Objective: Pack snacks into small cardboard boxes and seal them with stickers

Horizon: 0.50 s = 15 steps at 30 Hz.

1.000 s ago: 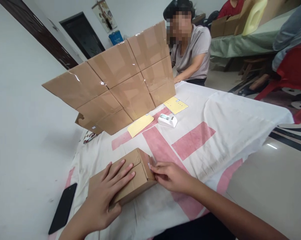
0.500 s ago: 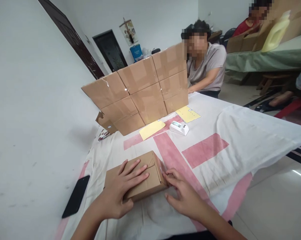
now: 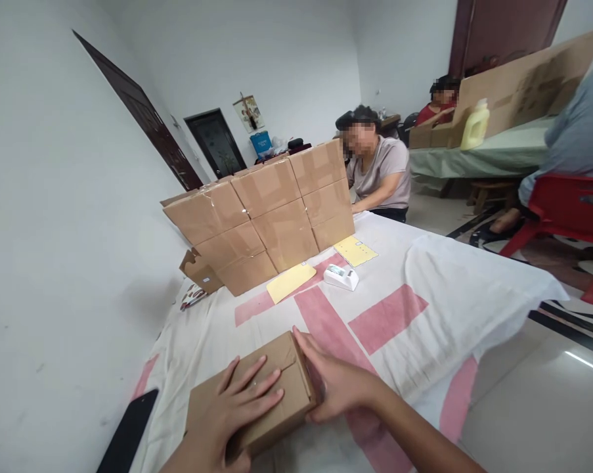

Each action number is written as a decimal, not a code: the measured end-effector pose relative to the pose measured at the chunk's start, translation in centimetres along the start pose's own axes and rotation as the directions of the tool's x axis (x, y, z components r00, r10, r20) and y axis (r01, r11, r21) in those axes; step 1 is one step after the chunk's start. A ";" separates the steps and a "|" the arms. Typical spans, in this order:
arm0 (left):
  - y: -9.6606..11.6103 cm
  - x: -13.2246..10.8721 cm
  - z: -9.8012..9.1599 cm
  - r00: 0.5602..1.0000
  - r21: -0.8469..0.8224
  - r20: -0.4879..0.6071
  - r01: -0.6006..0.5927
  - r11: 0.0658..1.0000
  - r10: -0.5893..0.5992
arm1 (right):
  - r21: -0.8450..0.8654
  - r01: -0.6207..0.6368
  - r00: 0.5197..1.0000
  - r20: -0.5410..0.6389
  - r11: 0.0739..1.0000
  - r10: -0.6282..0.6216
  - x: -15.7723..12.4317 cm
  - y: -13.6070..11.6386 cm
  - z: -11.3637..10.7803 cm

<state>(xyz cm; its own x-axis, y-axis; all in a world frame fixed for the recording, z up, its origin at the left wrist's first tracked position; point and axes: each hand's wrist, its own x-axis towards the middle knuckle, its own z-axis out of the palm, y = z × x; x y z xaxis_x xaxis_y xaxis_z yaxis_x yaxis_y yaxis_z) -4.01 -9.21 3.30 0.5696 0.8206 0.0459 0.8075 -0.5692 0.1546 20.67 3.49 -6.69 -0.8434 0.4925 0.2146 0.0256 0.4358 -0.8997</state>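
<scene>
A closed brown cardboard box (image 3: 257, 378) lies on the cloth-covered table in front of me. My left hand (image 3: 241, 404) rests on its top with the fingers spread flat, and the thumb hangs down by the near side. At the box's right end is my right hand (image 3: 333, 381), its index finger at the upper far corner and its thumb by the lower near corner. It grips that end face, which the hand mostly covers.
Behind the box lie a white tape dispenser (image 3: 340, 277) and yellow cards (image 3: 291, 282). Stacked cartons (image 3: 276, 223) form a wall across the table. A black phone (image 3: 129, 430) lies at the left edge. A person (image 3: 379, 164) sits beyond; a red chair (image 3: 567, 210) stands right.
My right hand has gone from touching the box's end with its fingertips to spanning and gripping that end. The left hand stays on top. The camera view has tilted up.
</scene>
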 end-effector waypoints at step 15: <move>-10.0 -0.4 12.2 0.933 -0.293 -0.343 0.004 0.956 -0.109 | -0.413 -0.596 0.469 -0.875 0.689 -0.118 -24.8 3.5 -12.5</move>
<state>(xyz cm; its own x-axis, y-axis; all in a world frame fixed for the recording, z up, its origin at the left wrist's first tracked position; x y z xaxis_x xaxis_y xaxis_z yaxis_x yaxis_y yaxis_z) -10.42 -4.45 -10.30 0.3910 0.8453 0.3640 0.7296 -0.5258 0.4373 48.43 2.23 -10.40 0.0708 0.8388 0.5398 0.7415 0.3177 -0.5909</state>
